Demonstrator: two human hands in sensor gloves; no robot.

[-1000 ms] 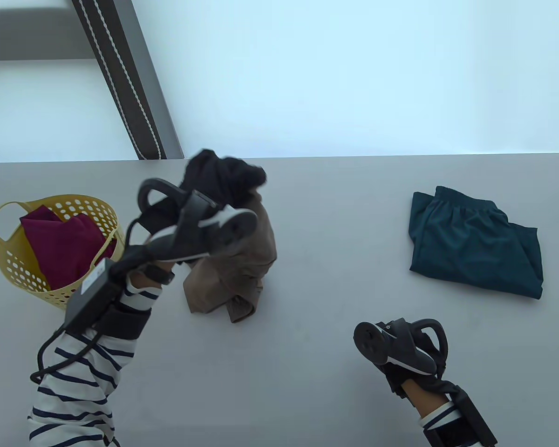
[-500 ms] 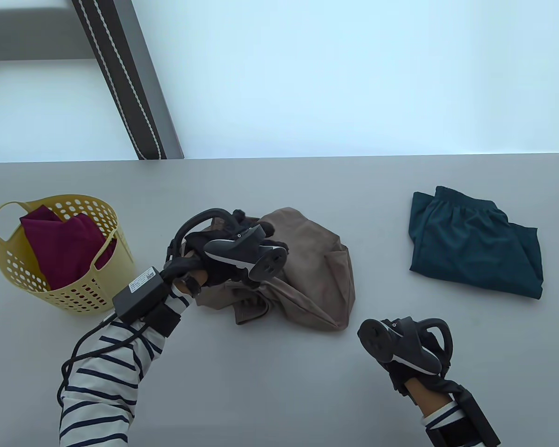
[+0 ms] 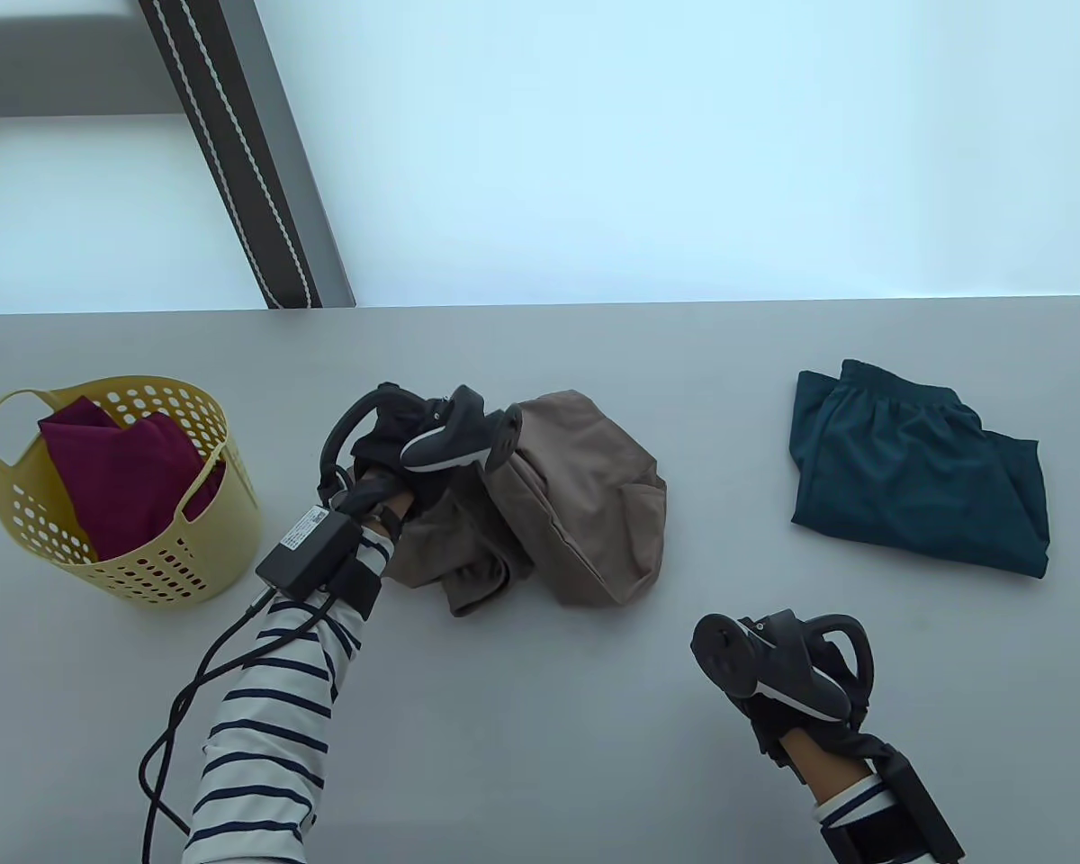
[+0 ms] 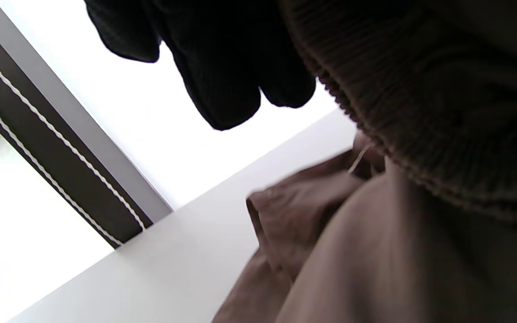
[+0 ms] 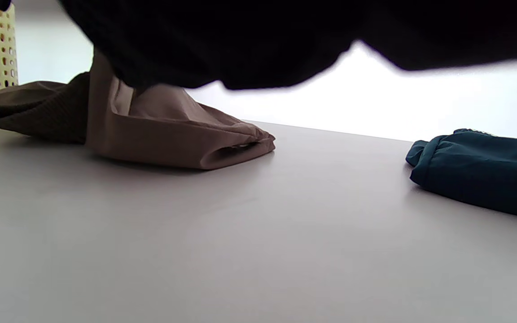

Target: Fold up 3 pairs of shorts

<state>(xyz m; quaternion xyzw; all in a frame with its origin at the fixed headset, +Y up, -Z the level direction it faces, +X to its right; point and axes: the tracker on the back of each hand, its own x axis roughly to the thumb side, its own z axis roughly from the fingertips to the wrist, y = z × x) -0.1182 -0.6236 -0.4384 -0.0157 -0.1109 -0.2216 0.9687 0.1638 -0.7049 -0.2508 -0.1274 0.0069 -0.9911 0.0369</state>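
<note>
The tan shorts (image 3: 576,504) lie in a loose heap on the table (image 3: 540,720), about midway between its left and right edges and nearer the far edge than the near one. The left hand (image 3: 405,450) sits at the heap's left end. In the left wrist view the ribbed waistband runs close under the gloved fingers (image 4: 222,67), which hang curled beside it, so the hand seems to grip the band, though the contact itself is hidden. Holding there makes sense: the waistband is the firmest part, the one from which the cloth can be shaken or spread flat before folding.

The right hand (image 3: 787,679) waits near the near edge, right of centre, well apart from the heap. Its fingers are hidden under the tracker and show only as a dark blur in its wrist view, so I cannot tell how they lie; it holds no cloth. It is likely kept free to take the other end of the band.

The teal shorts (image 3: 918,468) lie folded toward the right edge, out of the working space, probably done. The basket (image 3: 189,540) stands at the left edge with the maroon shorts (image 3: 108,468) inside, unfolded, within reach of the left hand for later
</note>
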